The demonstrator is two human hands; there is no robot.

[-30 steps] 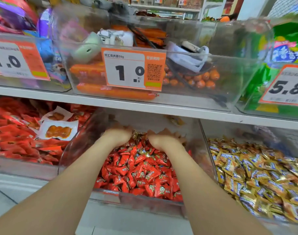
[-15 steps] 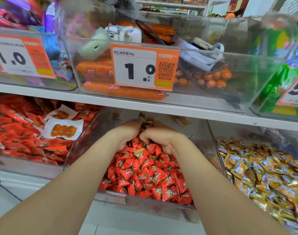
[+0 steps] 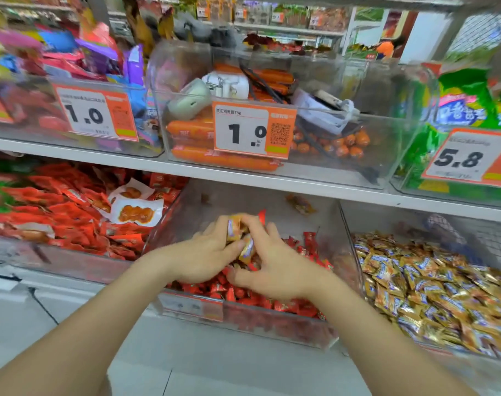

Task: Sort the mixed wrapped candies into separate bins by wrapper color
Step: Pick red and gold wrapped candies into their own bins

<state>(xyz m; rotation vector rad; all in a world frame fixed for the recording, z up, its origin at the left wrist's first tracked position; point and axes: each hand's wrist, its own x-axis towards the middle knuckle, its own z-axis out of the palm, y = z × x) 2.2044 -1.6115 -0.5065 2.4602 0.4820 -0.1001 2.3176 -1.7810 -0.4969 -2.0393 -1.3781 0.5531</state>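
Both the left hand [image 3: 205, 254] and right hand [image 3: 276, 268] pinch gold-wrapped candies [image 3: 234, 228] just above the red-candy bin [image 3: 192, 307]; gold-candy bin [image 3: 386, 221] to its right.

The red candies [image 3: 243, 295] are bright red, pretty much a solid mass of it. The gold candies [image 3: 429, 287] are shiny gold with blue-and-white print. The two held candies [image 3: 234, 230] are that same gold with a purplish-blue patch. The price tags [image 3: 253, 130] are white and orange with black digits. The sausages [image 3: 223, 160] are orange, and the big bag [image 3: 466, 90] is green.
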